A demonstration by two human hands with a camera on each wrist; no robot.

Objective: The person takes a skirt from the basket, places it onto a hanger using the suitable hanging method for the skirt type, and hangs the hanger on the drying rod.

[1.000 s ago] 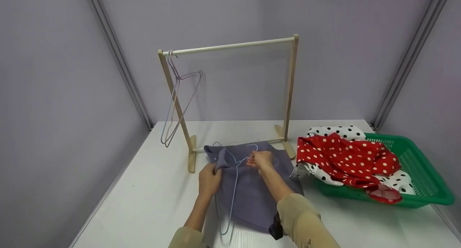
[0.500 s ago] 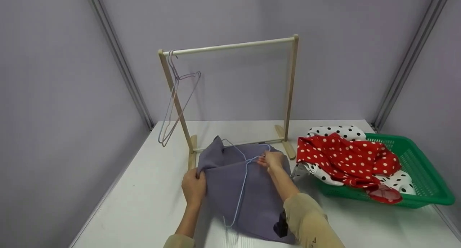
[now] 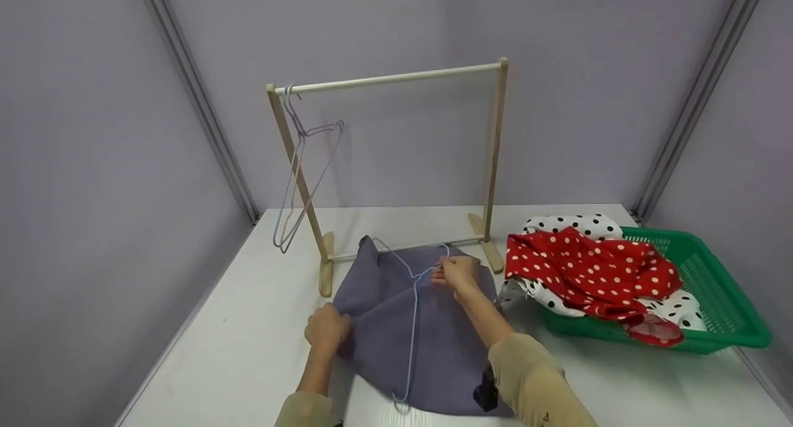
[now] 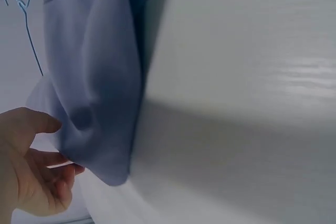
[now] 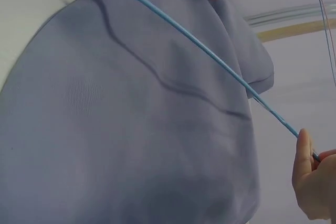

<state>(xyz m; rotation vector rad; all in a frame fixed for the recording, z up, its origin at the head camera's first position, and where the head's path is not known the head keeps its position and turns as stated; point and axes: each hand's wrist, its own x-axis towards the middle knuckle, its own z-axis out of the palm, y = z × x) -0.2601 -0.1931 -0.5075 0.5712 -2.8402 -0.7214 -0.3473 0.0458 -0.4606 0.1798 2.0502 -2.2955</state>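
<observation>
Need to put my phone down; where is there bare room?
The widest bare stretch of table lies left of the left hand and the rack. Another lies nearer than the green basket, right of the right sleeve. The middle is crowded: purple cloth, light-blue hanger, right hand.

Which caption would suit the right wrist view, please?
The right hand holds a light-blue clothes hanger over grayish-purple fabric.

Left of the left hand [image 3: 327, 326], the desk [image 3: 241, 352] offers open passage. Ahead, the low crossbar [image 3: 342, 257] and posts [image 3: 495, 154] of the rack [image 3: 396, 79] stand in the way, hangers [image 3: 316, 188] crowding its left side. The green basket [image 3: 725, 297] blocks passage beyond the right hand [image 3: 457, 276].
</observation>
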